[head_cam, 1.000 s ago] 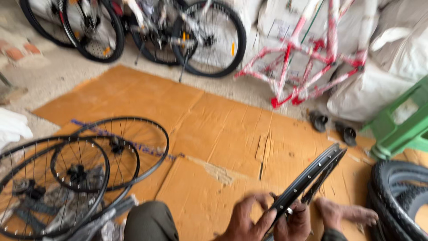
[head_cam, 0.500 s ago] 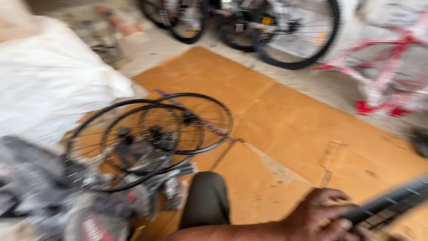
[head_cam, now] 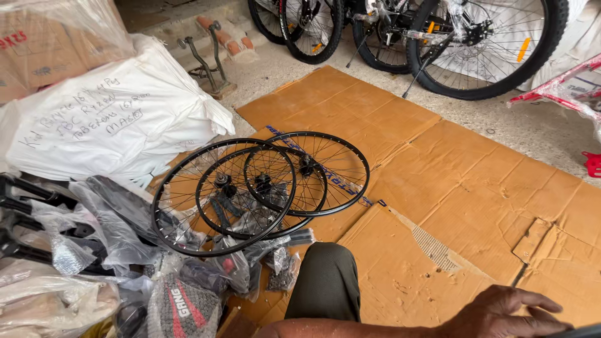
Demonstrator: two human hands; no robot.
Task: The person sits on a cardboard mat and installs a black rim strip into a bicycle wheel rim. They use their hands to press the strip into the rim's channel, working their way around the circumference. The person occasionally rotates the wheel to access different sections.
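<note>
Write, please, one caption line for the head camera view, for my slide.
Seated person's hand rests low over flattened cardboard, near three overlapping black spoked wheels.

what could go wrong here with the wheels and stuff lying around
The three spoked wheels lie overlapped on the cardboard by the person's knee; a shifted leg might bend spokes. The plastic-wrapped parts crowd the pile's edge and could snag or slip underfoot. Only one hand shows, low at the frame edge, its grip unclear.
</note>
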